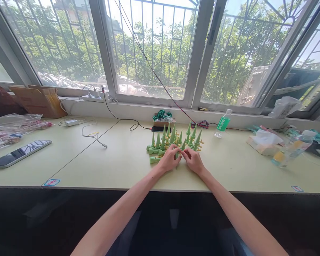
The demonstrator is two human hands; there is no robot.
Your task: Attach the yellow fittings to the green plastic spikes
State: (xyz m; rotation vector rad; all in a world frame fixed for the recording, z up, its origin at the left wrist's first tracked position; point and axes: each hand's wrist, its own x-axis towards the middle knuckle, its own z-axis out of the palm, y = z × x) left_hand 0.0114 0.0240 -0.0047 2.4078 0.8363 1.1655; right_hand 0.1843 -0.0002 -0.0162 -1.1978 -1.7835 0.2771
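Note:
Over the middle of the table, my left hand [170, 158] is closed around a green watering spike [177, 155], mostly hidden by my fingers. My right hand [193, 160] meets it from the other side, its thumb and fingertips pinched at a small part on the same spike. Just beyond my hands stand several green cone-shaped spikes [173, 133] with small yellow valves, points upward. To the left of my left hand, several green spikes lie on their sides, one with its round open end [154, 160] showing.
Behind the spikes are a dark phone [161, 129] and a small box of green tubing [163, 116]. A water bottle [223, 123] and tissue box [265, 142] stand to the right. A tablet-like device [20, 153], cable [96, 137] and plastic bags [13, 131] lie left.

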